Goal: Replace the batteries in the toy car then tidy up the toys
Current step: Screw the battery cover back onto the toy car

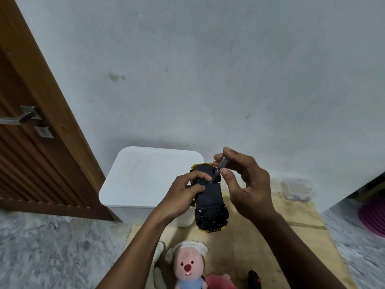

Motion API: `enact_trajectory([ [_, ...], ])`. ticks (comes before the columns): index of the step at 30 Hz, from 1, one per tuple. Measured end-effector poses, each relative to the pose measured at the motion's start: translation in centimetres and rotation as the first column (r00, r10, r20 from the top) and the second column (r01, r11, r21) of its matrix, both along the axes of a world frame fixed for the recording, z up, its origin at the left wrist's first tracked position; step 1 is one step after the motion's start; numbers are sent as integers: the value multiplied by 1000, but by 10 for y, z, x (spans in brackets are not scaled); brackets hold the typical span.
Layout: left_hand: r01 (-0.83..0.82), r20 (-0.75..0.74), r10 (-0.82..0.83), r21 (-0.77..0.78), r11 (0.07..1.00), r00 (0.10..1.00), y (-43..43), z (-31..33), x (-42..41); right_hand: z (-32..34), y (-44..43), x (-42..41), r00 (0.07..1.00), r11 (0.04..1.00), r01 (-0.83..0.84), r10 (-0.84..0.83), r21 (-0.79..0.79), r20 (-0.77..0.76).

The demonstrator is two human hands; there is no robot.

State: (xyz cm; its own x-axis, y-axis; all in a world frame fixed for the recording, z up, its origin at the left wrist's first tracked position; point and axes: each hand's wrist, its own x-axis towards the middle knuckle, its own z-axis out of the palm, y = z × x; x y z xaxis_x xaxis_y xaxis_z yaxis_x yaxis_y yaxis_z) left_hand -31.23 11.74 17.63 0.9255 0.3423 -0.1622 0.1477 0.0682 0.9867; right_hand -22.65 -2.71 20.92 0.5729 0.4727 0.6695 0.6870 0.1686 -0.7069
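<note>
Car [210,202], black underside up, yellow-edged, gripped by left hand [183,191]; right hand [249,184] pinches screwdriver [218,168].

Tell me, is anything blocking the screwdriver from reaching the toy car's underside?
Nothing visible does. The right hand pinches the screwdriver, its tip on the upturned underside of the toy car; the left hand grips the car beside the tip, not over it.

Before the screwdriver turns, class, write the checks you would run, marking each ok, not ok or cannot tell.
1. Yellow toy car with black underside turned belly-up: ok.
2. Left hand grips the car's side: ok.
3. Right hand pinches the slim translucent purple-handled screwdriver: ok.
4. Screwdriver tip seated in a screw head: cannot tell.
5. Fresh batteries within reach: cannot tell.
</note>
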Motion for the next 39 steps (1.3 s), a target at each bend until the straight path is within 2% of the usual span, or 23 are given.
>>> enact_trajectory([
  [4,-1,-13,1,2,1000,1000,-1,0,-1,-3,3,0,993,996,76,-80,44,90],
  [11,-17,-23,18,29,999,1000,-1,-2,-2,-2,2,-4,999,998,28,-27,-55,22],
  [19,-21,-16,21,5,1000,1000,-2,-2,-6,-2,4,-4,989,996,92,-94,19,114],
  [24,-27,-18,27,14,1000,999,-1,-3,-8,-4,1,-7,999,1000,-17,17,-19,27],
  [29,-26,-16,27,19,999,1000,-2,0,-7,-7,4,-6,988,996,58,-66,64,136],
  [32,-33,-17,33,2,999,999,-2,0,-7,-7,3,-3,993,994,76,-82,83,79],
  [36,-38,-23,38,9,999,999,0,-1,-6,-7,0,-3,1000,1000,-19,19,25,-11],
  [39,-38,-29,38,16,999,999,1,-1,-5,-7,4,-4,1000,999,-13,13,34,17],
])
